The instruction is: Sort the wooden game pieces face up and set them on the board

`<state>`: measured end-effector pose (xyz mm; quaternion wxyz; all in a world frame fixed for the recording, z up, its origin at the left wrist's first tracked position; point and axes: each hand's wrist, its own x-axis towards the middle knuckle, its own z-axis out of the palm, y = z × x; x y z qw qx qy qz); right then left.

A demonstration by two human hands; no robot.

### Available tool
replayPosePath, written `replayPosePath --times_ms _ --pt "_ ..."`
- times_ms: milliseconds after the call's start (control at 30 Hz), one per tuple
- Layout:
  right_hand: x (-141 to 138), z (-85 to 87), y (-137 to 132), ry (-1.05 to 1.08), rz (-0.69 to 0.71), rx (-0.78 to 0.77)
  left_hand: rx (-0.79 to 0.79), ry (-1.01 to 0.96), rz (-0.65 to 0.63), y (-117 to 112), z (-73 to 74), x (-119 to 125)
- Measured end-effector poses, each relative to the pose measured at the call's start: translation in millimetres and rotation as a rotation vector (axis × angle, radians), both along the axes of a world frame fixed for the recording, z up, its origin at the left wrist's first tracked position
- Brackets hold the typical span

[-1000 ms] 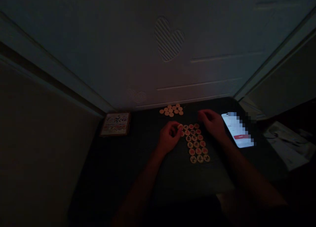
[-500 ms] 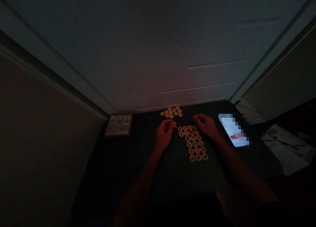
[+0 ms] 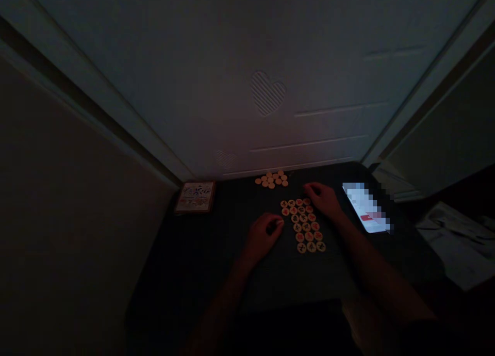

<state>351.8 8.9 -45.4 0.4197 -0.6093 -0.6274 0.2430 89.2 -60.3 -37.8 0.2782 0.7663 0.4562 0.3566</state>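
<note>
The scene is very dark. Round pale game pieces with red and black marks (image 3: 303, 224) lie in rows of three on a dark table (image 3: 201, 253). My left hand (image 3: 265, 236) rests on the table just left of the rows, fingers curled; whether it holds a piece is too dark to tell. My right hand (image 3: 323, 198) lies at the rows' far right corner, fingers bent over the top pieces. A loose heap of blank-faced pieces (image 3: 273, 179) sits at the table's far edge.
A lit phone (image 3: 366, 207) lies right of my right hand. A small square box with a printed lid (image 3: 196, 196) sits at the far left of the table. A pale door with heart shapes (image 3: 267, 93) rises behind. Papers (image 3: 454, 240) lie at right.
My left hand, which pinched a piece near the top of the rows, has drawn back toward me and down to the left of the rows. My right hand stays put.
</note>
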Motion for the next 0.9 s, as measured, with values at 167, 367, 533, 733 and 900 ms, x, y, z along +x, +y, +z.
replayPosePath --times_ms 167,367,533,733,900 --pt "0 -1.4 1 -0.006 -0.008 -0.005 0.039 0.099 -0.052 -1 2.5 1" --pt "1 -3.1 2 -0.009 0.002 -0.005 0.074 0.128 -0.022 4 -0.3 1" --pt "1 -1.5 2 -0.007 -0.001 -0.004 0.045 0.148 -0.048 0 3.3 -3" --pt "1 -2.4 2 -0.003 0.005 -0.015 0.068 0.174 -0.121 -1 3.8 -9" --pt "0 -2.9 2 -0.005 0.009 -0.017 0.077 0.135 -0.136 2 -3.0 -10"
